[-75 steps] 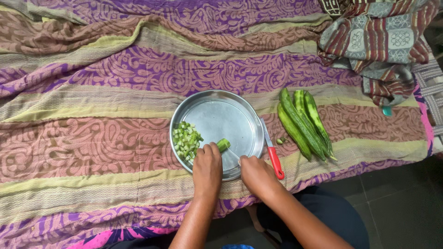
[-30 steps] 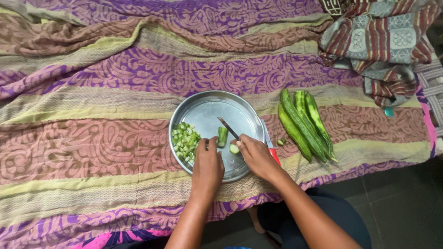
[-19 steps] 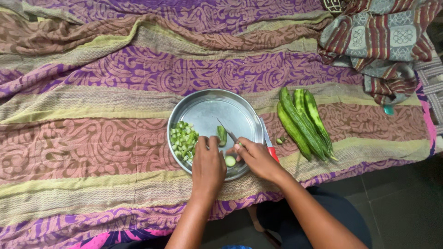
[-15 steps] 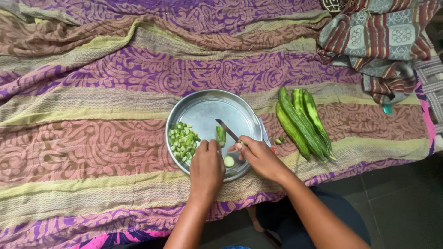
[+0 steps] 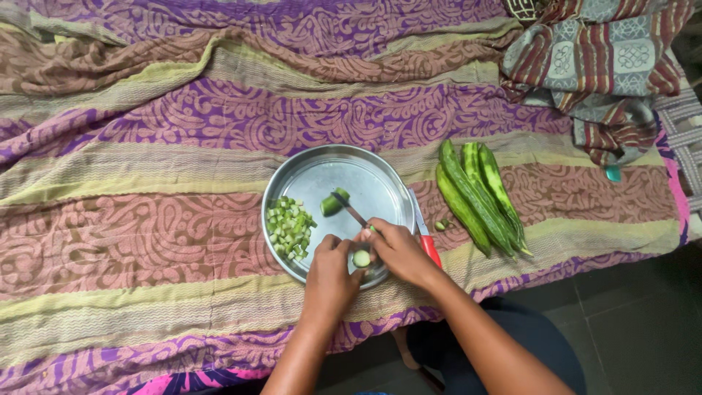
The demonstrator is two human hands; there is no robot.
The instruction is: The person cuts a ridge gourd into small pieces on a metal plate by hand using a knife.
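A round steel plate (image 5: 380, 172) lies on a striped cloth. On its left side is a heap of chopped green pieces (image 5: 289, 228). A short green gourd stub (image 5: 334, 202) lies near the plate's middle. My right hand (image 5: 401, 253) grips a thin dark knife (image 5: 352, 211) whose tip points at the stub. My left hand (image 5: 328, 276) rests at the plate's near rim, fingertips on a round pale slice (image 5: 361, 258) that sits between both hands.
Three whole ridged green gourds (image 5: 479, 196) lie right of the plate. A red-handled tool (image 5: 429, 249) lies against the plate's right rim, with small green scraps (image 5: 441, 224) beside it. A bundled patterned cloth (image 5: 599, 66) is at the top right. The table edge runs below my arms.
My right hand left the table edge and now holds a knife over the plate. A round slice has come off the gourd stub and moved to the near rim between my hands.
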